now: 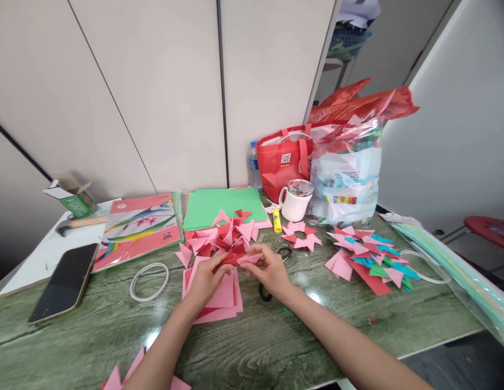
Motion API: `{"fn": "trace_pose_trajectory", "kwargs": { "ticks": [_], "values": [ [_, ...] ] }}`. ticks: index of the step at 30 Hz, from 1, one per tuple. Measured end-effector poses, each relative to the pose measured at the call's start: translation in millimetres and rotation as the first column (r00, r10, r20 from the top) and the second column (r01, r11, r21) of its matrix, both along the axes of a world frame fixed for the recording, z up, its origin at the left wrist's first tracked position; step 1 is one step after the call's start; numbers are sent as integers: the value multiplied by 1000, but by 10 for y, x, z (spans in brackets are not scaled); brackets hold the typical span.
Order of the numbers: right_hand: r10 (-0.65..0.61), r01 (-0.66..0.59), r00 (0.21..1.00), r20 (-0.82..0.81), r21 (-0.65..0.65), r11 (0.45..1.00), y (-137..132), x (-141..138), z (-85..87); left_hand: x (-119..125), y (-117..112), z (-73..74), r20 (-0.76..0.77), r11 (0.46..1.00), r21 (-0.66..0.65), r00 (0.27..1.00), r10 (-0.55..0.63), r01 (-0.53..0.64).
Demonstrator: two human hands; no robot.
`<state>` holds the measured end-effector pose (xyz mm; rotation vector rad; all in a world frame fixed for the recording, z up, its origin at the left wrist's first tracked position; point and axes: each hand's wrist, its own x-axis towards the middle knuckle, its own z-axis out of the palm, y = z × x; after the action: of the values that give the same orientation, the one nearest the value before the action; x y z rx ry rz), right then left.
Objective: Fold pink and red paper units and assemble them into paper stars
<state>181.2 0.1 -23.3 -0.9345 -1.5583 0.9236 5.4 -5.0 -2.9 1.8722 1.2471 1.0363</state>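
Midway between the counter's [105,325] front and back edges | forearms [337,330] reach in from the front edge, converging | left hand [205,279]: fingers pinching red folded paper [234,254] | right hand [272,272]: fingers pinching pink folded paper [251,259], just beside the red | surface green, streaked, glossy | pale panelled wall [162,97] behind back edge; red seat [490,232] beyond right edge

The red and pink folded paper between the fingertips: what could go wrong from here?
The red and pink folded paper is pinched by the left hand and right hand; uneven pressure might crease it. The loose pile of pink and red folded paper pieces lies just beyond both hands and could get knocked. The pointed pink and red paper shape, partly hidden by the left forearm, might be brushed and bent.
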Motion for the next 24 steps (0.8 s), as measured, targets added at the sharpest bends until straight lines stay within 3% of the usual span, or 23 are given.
{"fn": "trace_pose_trajectory", "kwargs": {
  "ticks": [4, 9, 13, 18, 24],
  "values": [
    [93, -92, 996, 3, -136, 986, 15, -2, 25, -10, 11, -17, -63, 999, 7, 997, -39, 39],
    [148, -168, 983, -108, -210, 963, 49, -13, 47, -8, -3, -18, -160, 999, 33, 987, 34, -29],
    [138, -205, 958, -252, -264, 942, 77, -19, 27, -28, -26, -56, -254, 998, 64, 967, 19, -3],
    [135, -239, 941, -311, -323, 916, 74, -21, 59, -58, -28, -86, -327, 996, 81, 945, -14, 42],
    [66, -198, 931, -359, -345, 917, 22, -76, 71, 4, -42, -98, -315, 997, 71, 948, 48, -27]
  ]
}}
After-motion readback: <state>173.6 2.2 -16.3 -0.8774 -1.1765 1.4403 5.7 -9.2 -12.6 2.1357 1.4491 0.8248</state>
